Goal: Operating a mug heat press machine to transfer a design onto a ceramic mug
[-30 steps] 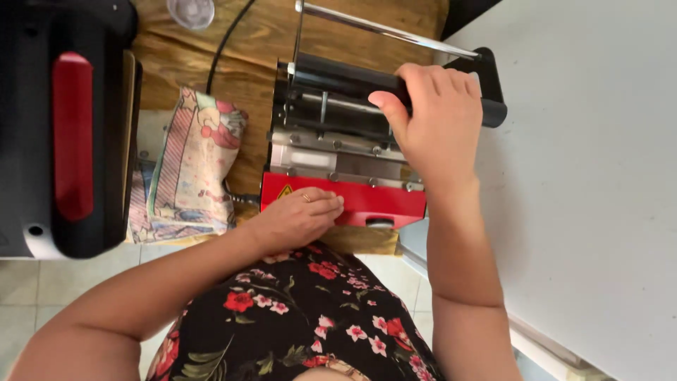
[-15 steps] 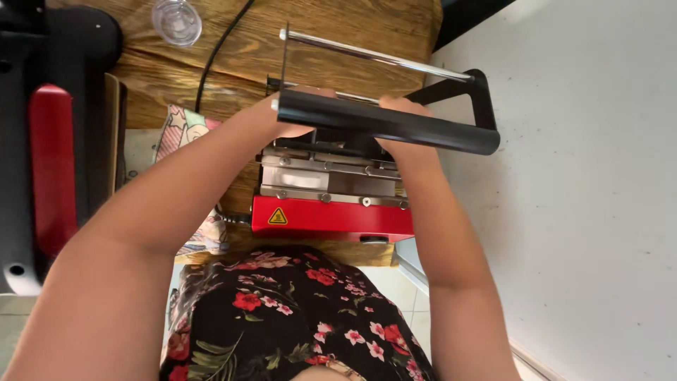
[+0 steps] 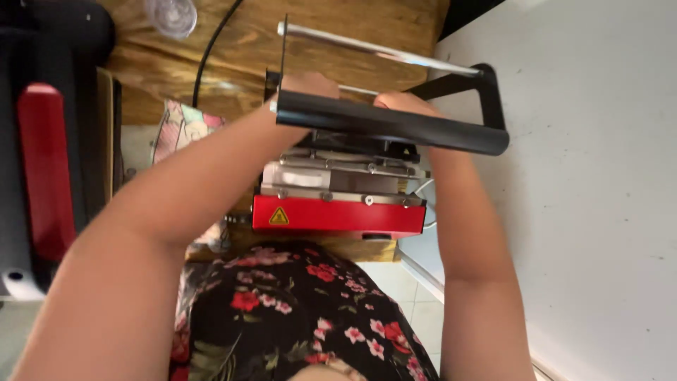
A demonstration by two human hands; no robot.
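Observation:
A small heat press with a red front panel (image 3: 338,214) and a metal body stands on a wooden table (image 3: 352,28) right in front of me. Its black handle bar (image 3: 391,127) is raised and lies across the view. Both my forearms pass under that bar. My left hand (image 3: 308,85) and my right hand (image 3: 400,103) show only their knuckles beyond it, over the rear part of the press. The bar hides the fingers and whatever they touch.
A bigger black machine with a red handle (image 3: 46,169) fills the left side. A clear cup (image 3: 171,14), a black cable (image 3: 211,49) and a patterned cloth (image 3: 182,128) lie at the back left. A white tabletop (image 3: 578,176) lies to the right.
The black handle bar has swung up. My right hand left it and my left hand left the red front; both have moved under the bar to the back of the press.

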